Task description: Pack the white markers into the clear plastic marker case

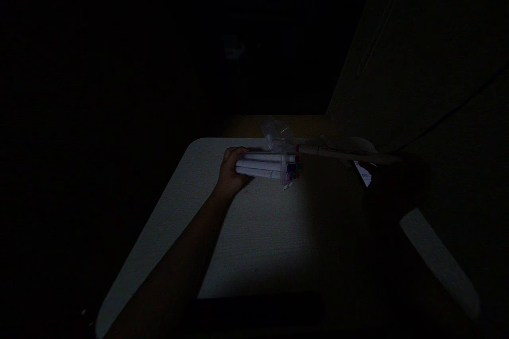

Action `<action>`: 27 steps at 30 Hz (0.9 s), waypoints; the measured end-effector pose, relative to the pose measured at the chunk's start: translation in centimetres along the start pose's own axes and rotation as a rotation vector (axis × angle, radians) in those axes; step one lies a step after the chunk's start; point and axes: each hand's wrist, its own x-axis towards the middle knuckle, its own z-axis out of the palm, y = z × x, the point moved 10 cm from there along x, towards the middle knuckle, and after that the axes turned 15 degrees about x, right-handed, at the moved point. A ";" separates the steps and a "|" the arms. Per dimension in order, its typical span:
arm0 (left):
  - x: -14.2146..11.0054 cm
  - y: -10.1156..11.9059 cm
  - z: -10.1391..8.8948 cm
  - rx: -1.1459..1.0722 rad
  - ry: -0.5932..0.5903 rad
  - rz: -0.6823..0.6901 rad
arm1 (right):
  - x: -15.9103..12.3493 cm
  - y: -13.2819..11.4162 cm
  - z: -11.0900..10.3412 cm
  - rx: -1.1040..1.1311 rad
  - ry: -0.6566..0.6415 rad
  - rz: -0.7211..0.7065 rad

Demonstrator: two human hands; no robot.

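The scene is very dark. My left hand (pixel 231 170) is closed round one end of a bundle of white markers (pixel 265 164) with coloured caps, which lies on a white table (pixel 262 233). My right hand (pixel 393 177) is only a dark shape at the table's right side. Its fingers cannot be made out. A long thin pale stick (pixel 342 154) with a pink tip reaches from that dark shape toward the marker caps. A small white card (pixel 363 172) shows beside the right hand.
Crumpled clear plastic wrapping (pixel 278 135) lies just behind the markers at the table's far edge. A dark wall or panel (pixel 429 53) rises on the right, with a thin cable across it. The surroundings are black.
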 end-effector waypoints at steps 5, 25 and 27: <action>0.1 0.0 0.0 0.018 -0.008 -0.003 | -0.4 -2.5 0.2 -0.231 -0.009 -0.239; 0.2 0.2 0.1 0.032 -0.044 -0.034 | -3.2 -0.3 4.9 -0.123 -0.511 -0.023; 0.2 0.2 0.1 0.027 -0.046 -0.032 | -3.7 -0.5 5.6 -0.135 -0.558 -0.076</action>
